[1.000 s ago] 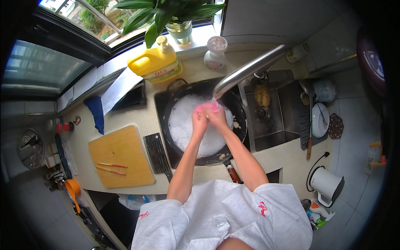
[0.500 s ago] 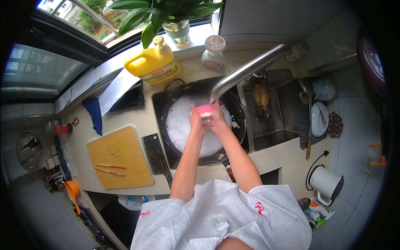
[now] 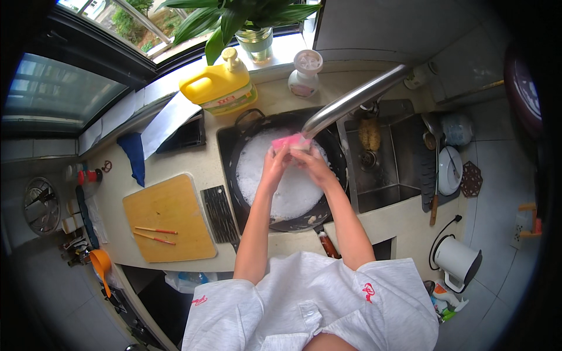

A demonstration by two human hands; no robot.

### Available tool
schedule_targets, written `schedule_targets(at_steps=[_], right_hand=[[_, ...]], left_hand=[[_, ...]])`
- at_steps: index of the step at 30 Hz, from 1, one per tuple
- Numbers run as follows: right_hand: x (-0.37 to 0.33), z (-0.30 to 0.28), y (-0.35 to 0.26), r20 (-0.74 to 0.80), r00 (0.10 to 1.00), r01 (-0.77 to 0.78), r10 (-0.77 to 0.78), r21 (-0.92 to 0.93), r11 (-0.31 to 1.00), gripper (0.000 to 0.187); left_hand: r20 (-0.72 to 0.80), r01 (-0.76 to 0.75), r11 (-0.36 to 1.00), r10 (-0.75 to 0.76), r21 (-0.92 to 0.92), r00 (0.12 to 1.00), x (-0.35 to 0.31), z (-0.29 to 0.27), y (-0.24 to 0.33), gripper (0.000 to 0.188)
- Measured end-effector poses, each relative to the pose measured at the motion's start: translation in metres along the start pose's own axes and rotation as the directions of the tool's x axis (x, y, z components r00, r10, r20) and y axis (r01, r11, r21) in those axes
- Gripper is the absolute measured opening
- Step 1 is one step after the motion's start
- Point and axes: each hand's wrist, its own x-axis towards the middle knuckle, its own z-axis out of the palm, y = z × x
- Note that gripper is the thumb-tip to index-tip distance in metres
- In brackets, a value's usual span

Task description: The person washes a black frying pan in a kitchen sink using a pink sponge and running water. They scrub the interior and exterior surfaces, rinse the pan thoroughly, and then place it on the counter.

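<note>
Both my hands are closed around a pink and white sponge at the mouth of the metal faucet. My left hand grips its left side, and my right hand its right side. Beneath them a large black wok sits in the left sink basin, filled with white suds. Bits of foam or food cling to its inner wall. The wok's brown handle points toward me. Some of my fingertips are hidden behind the sponge.
A yellow detergent jug and a white pump bottle stand behind the sink. On the left lie a cutting board with chopsticks and a dark ridged cleaver-like blade. The right basin holds a loofah-like scrubber; a white kettle stands at right.
My hands have closed in around the sponge and shifted slightly; the sponge looks squeezed and tilted. The whole view has moved a little.
</note>
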Motion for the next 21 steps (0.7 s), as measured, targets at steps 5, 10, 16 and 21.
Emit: schedule_targets(at_steps=[5,10,16,21], right_hand=[[0.004,-0.014,0.000,0.016,0.998,0.066,-0.066,-0.011,0.998,0.069],[0.000,-0.008,-0.002,0.013,0.988,0.155,-0.156,0.050,0.987,0.065],[0.013,-0.011,0.010,0.110,0.972,0.214,-0.206,-0.073,0.974,0.037],[0.014,0.003,0.020,-0.076,0.991,0.105,-0.111,-0.080,0.991,0.020]], left_hand=[[-0.026,0.056,0.998,-0.056,0.019,0.998,0.004,0.004,0.003,0.037],[-0.085,0.063,0.995,-0.056,0.075,0.995,0.002,0.012,0.001,0.033],[0.057,-0.022,0.995,0.016,0.099,0.998,0.006,0.013,-0.004,0.027],[0.012,-0.084,0.988,0.083,0.129,0.996,0.004,0.020,-0.003,0.026]])
